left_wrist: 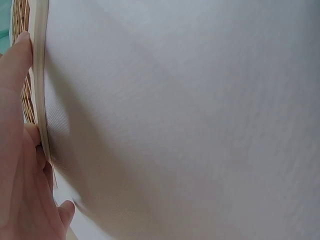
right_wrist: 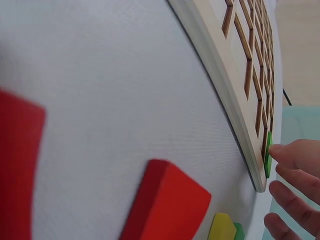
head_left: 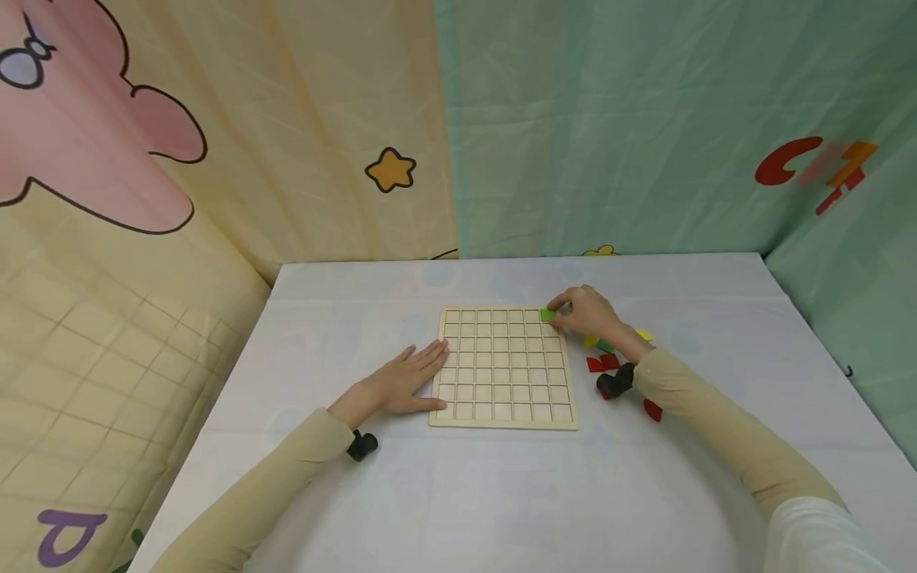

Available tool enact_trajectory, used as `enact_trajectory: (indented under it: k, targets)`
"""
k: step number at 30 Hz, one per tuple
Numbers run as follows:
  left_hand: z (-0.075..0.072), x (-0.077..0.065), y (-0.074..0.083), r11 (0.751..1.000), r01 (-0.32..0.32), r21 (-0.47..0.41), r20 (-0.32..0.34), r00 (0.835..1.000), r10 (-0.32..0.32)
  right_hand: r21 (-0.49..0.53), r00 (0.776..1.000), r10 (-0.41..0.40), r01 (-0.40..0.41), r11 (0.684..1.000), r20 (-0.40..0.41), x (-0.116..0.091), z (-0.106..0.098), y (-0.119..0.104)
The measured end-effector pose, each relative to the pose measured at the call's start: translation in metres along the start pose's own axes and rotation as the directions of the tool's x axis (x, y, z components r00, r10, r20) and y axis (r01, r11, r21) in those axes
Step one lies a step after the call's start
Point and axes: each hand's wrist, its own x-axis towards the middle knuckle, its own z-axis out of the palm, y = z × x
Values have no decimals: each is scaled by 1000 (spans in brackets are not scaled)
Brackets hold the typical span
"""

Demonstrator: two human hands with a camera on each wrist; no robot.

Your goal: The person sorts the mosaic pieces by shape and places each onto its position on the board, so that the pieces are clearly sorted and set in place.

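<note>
A flat wooden grid board [head_left: 503, 425] with rows of square cells lies on the white table. My left hand [head_left: 404, 380] rests along its left side, fingers straight and spread, with fingertips over the frame; in the left wrist view the board's edge [left_wrist: 40, 75] runs beside them. At the far right corner, my right hand [head_left: 589, 310] pinches a small green tile [head_left: 547, 314] between thumb and index finger, over the corner cell. In the right wrist view the tile [right_wrist: 268, 155] sits slightly above the frame, against the thumb tip.
Right of the board, partly under my right forearm, lie loose pieces: several red ones [head_left: 609, 361], yellow ones [head_left: 645, 335] and a darker green one [head_left: 605, 346]. A printed curtain [head_left: 573, 159] hangs behind the table's far edge.
</note>
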Motion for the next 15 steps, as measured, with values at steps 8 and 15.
enact_trajectory:
  k: [8, 15]
  targets:
    - [-1, -1, 0, 1000, -5, 7, -5, 1000, 5, -8, 1000, -6, 6, 1000, -18, -6, -5, 6]
    - [-2, -2, 2, 1000, -10, -1, -10, 1000, 10, -1, 999, 35, -35, 999, -26, -11, -12, 9]
